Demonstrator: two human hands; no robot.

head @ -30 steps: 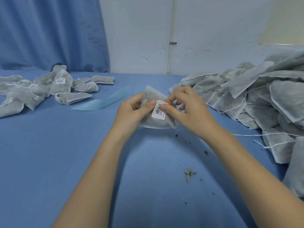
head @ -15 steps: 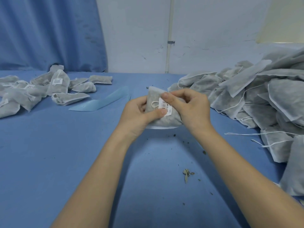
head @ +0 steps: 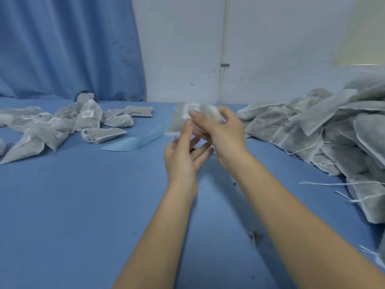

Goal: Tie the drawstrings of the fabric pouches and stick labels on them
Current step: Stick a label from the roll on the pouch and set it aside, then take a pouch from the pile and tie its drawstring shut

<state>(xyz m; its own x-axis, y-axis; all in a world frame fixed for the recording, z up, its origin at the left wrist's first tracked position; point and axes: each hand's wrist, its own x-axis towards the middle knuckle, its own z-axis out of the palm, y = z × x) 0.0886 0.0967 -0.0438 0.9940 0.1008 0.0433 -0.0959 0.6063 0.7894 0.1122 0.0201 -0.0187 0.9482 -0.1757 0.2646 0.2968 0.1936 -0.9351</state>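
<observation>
Right hand (head: 220,132) pinches a blurred grey pouch (head: 187,117) above the blue table (head: 83,205), while the left hand (head: 183,157) beneath it hangs loosely spread, fingers relaxed.

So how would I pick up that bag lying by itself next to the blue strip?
Pinch the bag at its thin flat end, which points right toward the blue strip. Come from above: it lies flat on the table, and the plump left end is harder for small fingers to close on.
</observation>
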